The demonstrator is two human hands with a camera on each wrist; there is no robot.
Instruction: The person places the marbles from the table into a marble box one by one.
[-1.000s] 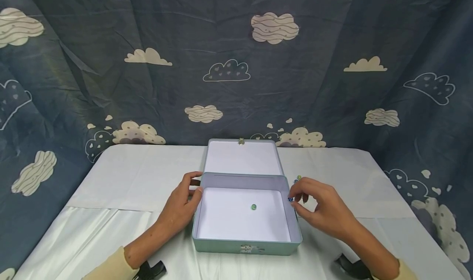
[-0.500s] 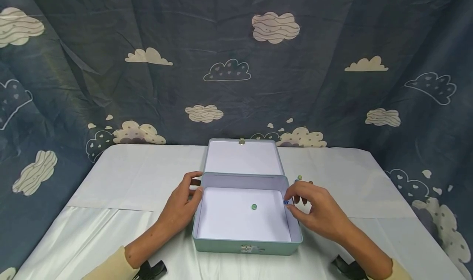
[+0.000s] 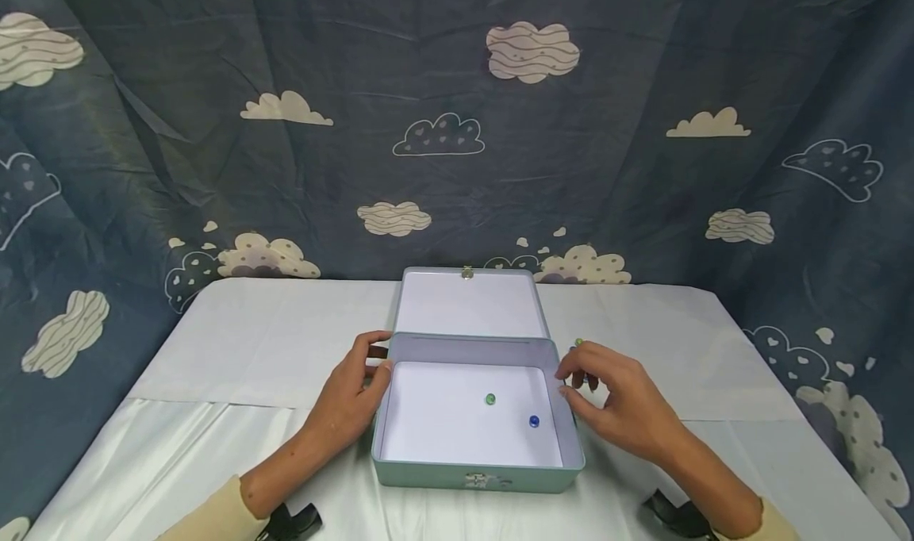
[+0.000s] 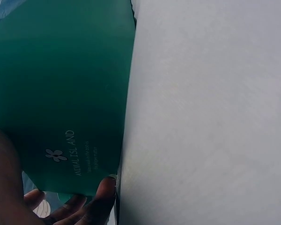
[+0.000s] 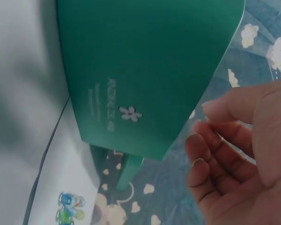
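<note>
A green tin box (image 3: 428, 475) stands with its lid (image 3: 467, 303) folded back behind it. On its white floor lie a green marble (image 3: 489, 399) near the middle and a blue marble (image 3: 534, 421) farther right. My left hand (image 3: 350, 402) holds the box's left side near the back, thumb at the rim; in the left wrist view its fingers (image 4: 105, 190) bend round the far corner. My right hand (image 3: 617, 398) hovers at the right rim, thumb and index finger apart and nothing between them. The right wrist view shows its fingers loosely bent beside the box's green wall (image 5: 145, 70).
Several more marbles (image 5: 65, 217), green and blue, lie on the white cloth (image 3: 643, 311) behind the box's right side, partly hidden by my right hand in the head view. A dark curtain (image 3: 443, 49) with clouds hangs behind the table.
My right hand carried the blue marble over the right rim and let it go; it now lies inside the box. That hand then drew back slightly right. My left hand stayed put.
</note>
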